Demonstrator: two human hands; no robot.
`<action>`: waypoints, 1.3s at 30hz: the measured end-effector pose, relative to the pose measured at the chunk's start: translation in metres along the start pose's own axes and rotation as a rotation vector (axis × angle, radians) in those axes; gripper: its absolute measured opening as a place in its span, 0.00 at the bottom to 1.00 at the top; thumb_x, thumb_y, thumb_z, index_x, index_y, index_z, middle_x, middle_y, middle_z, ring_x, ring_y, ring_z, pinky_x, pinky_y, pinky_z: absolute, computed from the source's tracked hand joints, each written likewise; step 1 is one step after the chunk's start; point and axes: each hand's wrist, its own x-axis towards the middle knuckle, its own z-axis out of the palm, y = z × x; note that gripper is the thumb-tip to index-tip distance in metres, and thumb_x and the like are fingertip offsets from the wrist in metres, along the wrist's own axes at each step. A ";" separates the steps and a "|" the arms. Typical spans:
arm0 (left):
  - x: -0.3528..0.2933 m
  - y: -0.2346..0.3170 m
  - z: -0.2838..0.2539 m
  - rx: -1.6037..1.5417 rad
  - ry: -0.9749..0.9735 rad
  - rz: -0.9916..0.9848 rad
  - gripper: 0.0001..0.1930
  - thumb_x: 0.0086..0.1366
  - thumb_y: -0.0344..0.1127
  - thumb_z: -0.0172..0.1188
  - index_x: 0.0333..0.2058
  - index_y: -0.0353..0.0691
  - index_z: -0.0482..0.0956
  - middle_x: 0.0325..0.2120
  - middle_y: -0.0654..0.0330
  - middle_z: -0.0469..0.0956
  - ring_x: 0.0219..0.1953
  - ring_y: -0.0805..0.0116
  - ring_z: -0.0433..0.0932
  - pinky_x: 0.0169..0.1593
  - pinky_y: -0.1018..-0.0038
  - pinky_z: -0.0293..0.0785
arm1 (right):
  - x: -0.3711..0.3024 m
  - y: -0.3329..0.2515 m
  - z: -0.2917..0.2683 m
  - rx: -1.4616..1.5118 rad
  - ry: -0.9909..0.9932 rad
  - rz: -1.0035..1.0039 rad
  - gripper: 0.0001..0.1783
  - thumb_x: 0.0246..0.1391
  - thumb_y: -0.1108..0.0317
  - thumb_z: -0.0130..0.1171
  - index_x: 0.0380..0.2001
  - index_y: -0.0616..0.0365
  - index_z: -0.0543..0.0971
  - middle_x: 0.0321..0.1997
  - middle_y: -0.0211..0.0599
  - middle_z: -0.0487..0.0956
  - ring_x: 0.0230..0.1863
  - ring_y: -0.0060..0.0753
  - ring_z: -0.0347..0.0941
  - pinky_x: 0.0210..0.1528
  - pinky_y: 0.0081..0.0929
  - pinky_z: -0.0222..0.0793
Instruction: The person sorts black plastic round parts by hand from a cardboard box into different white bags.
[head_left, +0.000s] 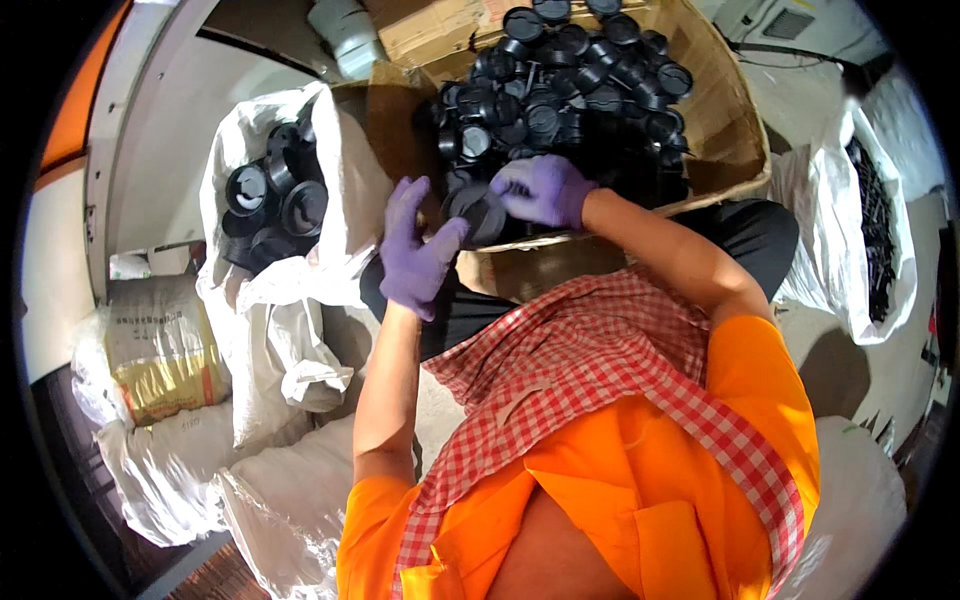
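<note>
Between my two hands, at the near edge of a cardboard box, is a black round cap-like piece (476,214). My right hand (545,190), in a purple glove, has its fingers curled closed at the right edge of that piece; the fingertips are partly hidden. To the left, my left hand (418,245), also gloved in purple, is open with thumb and fingers apart, close to the piece but not wrapped round it. A heap of similar black plastic pieces (570,75) fills the cardboard box (725,125) in front of me.
On the left stands an open white sack (345,150) holding several larger black round pieces (305,208). A white sack (845,270) with thin black parts (877,235) is on the right. Filled sacks (165,480) lie at the lower left. The box's near rim crosses before my knees.
</note>
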 end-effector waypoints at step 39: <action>0.057 -0.049 -0.173 0.909 0.296 -0.239 0.33 0.47 0.36 0.65 0.54 0.44 0.65 0.51 0.46 0.65 0.52 0.51 0.66 0.54 0.63 0.65 | -0.025 0.207 -0.024 0.083 0.393 1.092 0.27 0.49 0.47 0.49 0.46 0.55 0.75 0.51 0.44 0.74 0.50 0.49 0.70 0.53 0.36 0.64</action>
